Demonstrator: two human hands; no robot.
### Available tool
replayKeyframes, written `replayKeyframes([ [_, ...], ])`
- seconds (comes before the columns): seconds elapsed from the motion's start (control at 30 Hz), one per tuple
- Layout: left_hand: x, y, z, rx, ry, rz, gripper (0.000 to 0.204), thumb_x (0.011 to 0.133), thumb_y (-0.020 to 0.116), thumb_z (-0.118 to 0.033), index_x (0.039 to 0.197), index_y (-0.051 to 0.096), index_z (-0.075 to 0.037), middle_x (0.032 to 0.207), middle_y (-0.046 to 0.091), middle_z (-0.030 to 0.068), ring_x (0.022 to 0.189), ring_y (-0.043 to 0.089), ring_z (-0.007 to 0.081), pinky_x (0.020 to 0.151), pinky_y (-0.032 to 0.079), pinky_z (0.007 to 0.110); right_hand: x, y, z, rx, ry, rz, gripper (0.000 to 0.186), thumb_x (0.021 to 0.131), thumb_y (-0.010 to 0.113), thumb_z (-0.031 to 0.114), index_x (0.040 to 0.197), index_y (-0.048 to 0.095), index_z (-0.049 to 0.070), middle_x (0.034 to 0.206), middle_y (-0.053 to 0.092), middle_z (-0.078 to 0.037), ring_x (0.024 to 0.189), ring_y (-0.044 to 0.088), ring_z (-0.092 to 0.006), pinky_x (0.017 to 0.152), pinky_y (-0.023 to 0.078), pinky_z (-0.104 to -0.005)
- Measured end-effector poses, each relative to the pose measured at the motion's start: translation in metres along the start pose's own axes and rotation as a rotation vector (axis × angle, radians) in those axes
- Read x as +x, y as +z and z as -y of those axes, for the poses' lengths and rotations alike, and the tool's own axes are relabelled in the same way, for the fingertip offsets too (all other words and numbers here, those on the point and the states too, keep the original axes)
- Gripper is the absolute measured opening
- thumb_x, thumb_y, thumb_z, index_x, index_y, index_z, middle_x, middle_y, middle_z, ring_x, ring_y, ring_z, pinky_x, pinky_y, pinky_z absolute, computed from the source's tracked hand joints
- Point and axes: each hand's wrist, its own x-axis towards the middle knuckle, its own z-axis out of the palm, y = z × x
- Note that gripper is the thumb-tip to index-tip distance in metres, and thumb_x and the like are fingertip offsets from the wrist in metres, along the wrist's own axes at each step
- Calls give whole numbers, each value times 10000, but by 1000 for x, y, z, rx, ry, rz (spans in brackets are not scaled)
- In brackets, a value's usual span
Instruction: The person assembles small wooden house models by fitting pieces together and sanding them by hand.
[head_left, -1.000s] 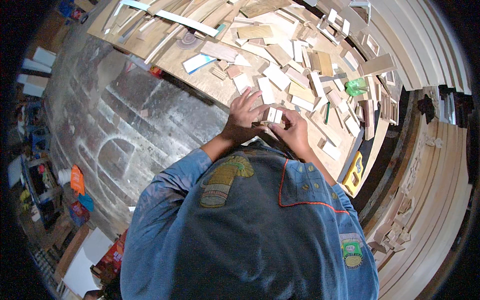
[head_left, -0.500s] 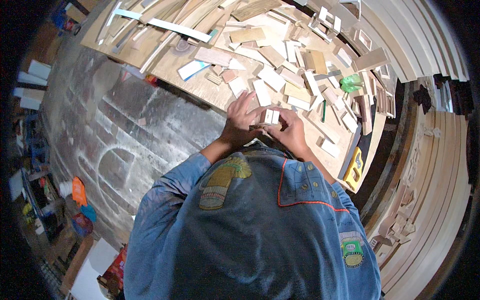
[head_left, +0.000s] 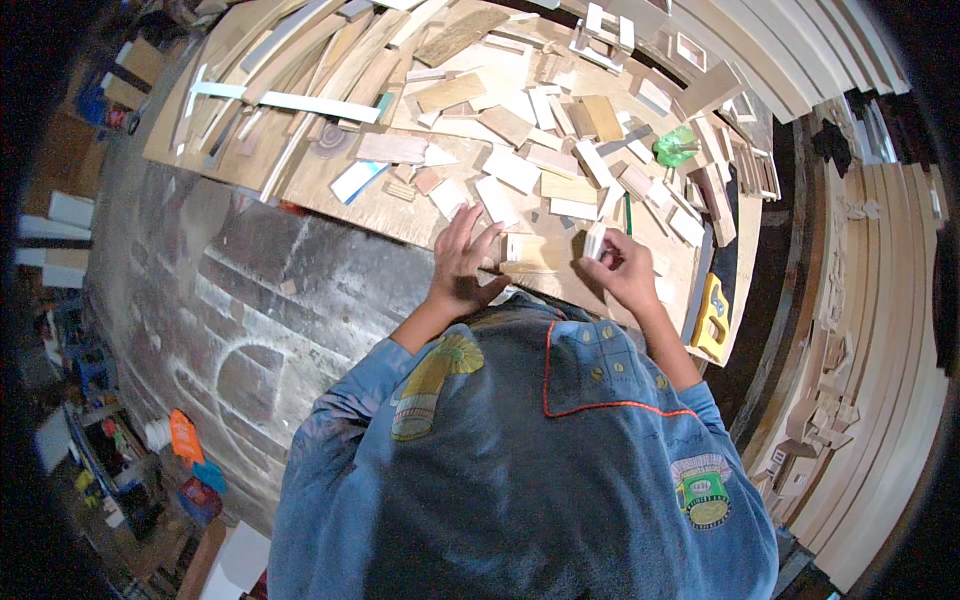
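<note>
My left hand rests at the near edge of the worktable, fingers spread, with a small light wood block just right of its fingertips. My right hand, to the right, pinches a small pale wood piece upright. Between my hands lies a flat light-brown board. Many small wood offcuts in white, pink and tan lie loose beyond my hands.
A yellow-handled saw lies at the table's right end, a crumpled green plastic item behind it. Long wood strips fill the back left. Stacked boards line the right side. Clutter with an orange object sits on the lower left floor.
My hands have moved apart: the right moved rightward with a small piece, while the left let go and spread its fingers. The table sits slightly further left and lower in view.
</note>
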Motion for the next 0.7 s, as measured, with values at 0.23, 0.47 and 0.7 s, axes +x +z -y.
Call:
replayKeyframes([
  [0.23, 1, -27, 6, -67, -36, -82, 633, 688, 669, -85, 1307, 532, -92, 1412, 427, 180, 1340, 364, 418, 1087, 328, 491, 19, -47, -6, -544, 28, -178, 481, 692, 767, 374, 1016, 685, 27, 843, 679, -179, 753, 662, -341, 704, 525, -417],
  [0.47, 10, -48, 37, 139, -198, -166, 620, 672, 758, -184, 1257, 571, -95, 1329, 502, 135, 1286, 409, 395, 1078, 323, 500, 37, -54, -22, -580, 115, -200, 525, 685, 765, 403, 1074, 691, 58, 887, 693, -166, 807, 670, -335, 727, 532, -422],
  [0.7, 33, -52, 23, 282, -203, -105, 576, 604, 819, -204, 1132, 625, -79, 1178, 538, 129, 1150, 492, 359, 983, 399, 466, 54, -59, -29, -566, 112, -154, 504, 673, 772, 383, 1075, 700, 87, 935, 688, -147, 852, 662, -324, 746, 523, -418],
])
